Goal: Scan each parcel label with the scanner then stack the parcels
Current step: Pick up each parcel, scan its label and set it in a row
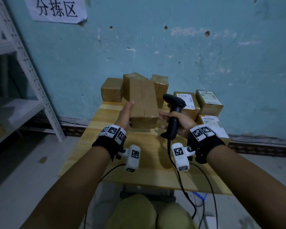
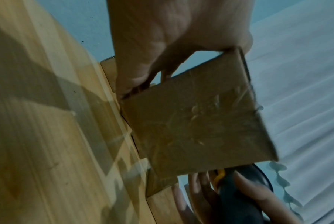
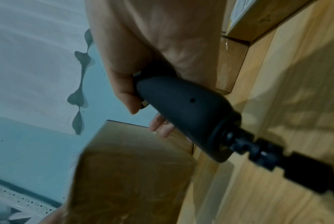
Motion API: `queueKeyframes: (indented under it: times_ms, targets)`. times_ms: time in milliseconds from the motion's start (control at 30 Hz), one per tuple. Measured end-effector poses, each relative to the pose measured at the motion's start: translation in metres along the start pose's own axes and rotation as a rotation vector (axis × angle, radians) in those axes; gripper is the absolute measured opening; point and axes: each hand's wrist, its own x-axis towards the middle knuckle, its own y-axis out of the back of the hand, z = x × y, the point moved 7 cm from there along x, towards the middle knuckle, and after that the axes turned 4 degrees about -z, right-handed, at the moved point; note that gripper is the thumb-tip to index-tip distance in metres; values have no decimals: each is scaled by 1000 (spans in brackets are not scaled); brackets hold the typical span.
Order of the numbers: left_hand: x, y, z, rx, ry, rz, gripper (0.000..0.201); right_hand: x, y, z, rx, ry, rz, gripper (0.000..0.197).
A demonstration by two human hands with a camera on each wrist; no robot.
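Observation:
My left hand (image 1: 126, 115) grips a plain brown parcel (image 1: 143, 103) by its left side, thumb on top, and holds it tilted above the wooden table (image 1: 96, 156). No label shows on its upper face. My right hand (image 1: 180, 123) grips the handle of the black scanner (image 1: 174, 111) just right of the parcel, with some fingers stretched out to the parcel's right edge. In the left wrist view the parcel (image 2: 196, 121) fills the middle, with the scanner (image 2: 245, 192) below it. The right wrist view shows the scanner handle (image 3: 181, 109) and the parcel (image 3: 131, 174) under it.
Three plain brown boxes (image 1: 111, 90) stand at the table's back, against the blue wall. Labelled parcels (image 1: 209, 101) sit at the back right. The scanner cable (image 1: 180, 177) runs off the front edge. A white metal rack (image 1: 33, 80) stands to the left.

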Motion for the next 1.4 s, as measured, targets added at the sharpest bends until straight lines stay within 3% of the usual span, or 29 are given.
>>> queueKeyframes:
  times_ms: [133, 433, 733, 1067, 1167, 1267, 1333, 1400]
  targets:
    - [-3, -1, -2, -168, 3, -56, 48, -2, -2, 5, 27, -29, -29, 15]
    - [-7, -3, -6, -245, -9, -93, 36, -6, -11, 4, 47, -11, -64, 34]
    - [-8, -5, -18, -249, 164, -89, 59, 5, 9, 16, -36, -80, 110, 14]
    - [-7, -3, -23, -279, 209, -64, 59, 3, 10, 14, -60, -56, 145, 9]
    - [-4, 2, -17, -243, 119, -54, 51, 1, 13, 12, -57, -35, 157, 11]
    - [1, 10, -9, -186, -2, -19, 64, -3, 9, 7, 26, 17, 92, 23]
    - [1, 8, -9, -135, -6, -39, 64, -6, 4, 6, 58, 31, 51, 28]
    - [0, 3, -12, -50, 23, -70, 83, -8, -1, 7, 55, 17, 32, 27]
